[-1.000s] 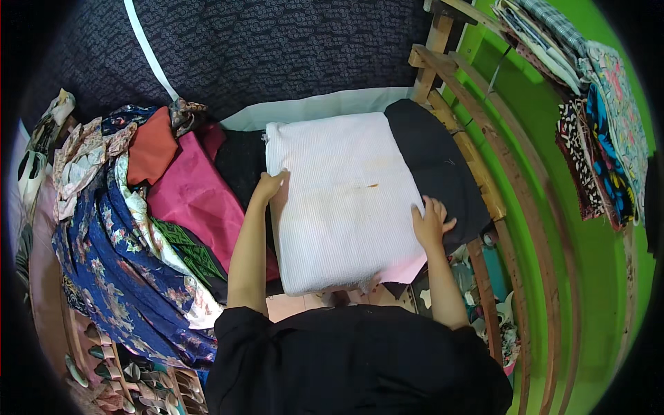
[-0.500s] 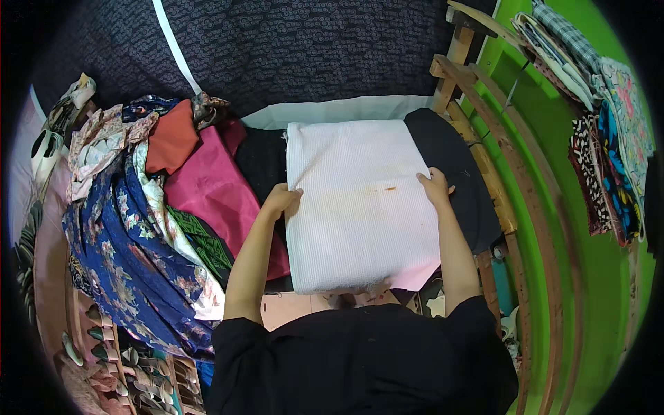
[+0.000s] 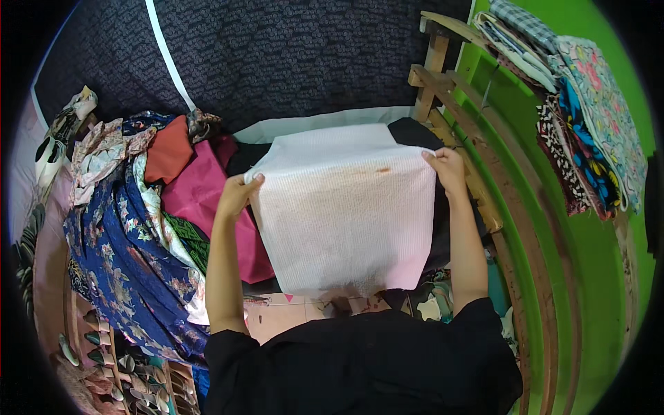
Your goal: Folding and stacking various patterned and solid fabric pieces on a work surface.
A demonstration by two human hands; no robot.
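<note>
A white ribbed cloth (image 3: 346, 221) with a brownish stain across its middle is held up between my hands. My left hand (image 3: 238, 194) pinches its left edge, thumb on top. At the right edge, my right hand (image 3: 446, 169) grips it the same way. Between the two grips the cloth is lifted into a ridge, and its near part hangs down toward me with a pinkish lower right corner. Its far part lies over a black padded surface (image 3: 411, 133), most of which the cloth hides.
To the left lies a heap of clothes: a magenta cloth (image 3: 197, 183), an orange cloth (image 3: 169, 149) and a blue floral cloth (image 3: 124, 242). Wooden slats (image 3: 512, 159) run along the green wall on the right, with folded fabrics (image 3: 595, 117) hanging above. Shoes (image 3: 138, 380) fill a rack at lower left.
Both hands have raised the cloth from lying flat, moving apart and slightly away from me. The cloth's near part now hangs down from the grips.
</note>
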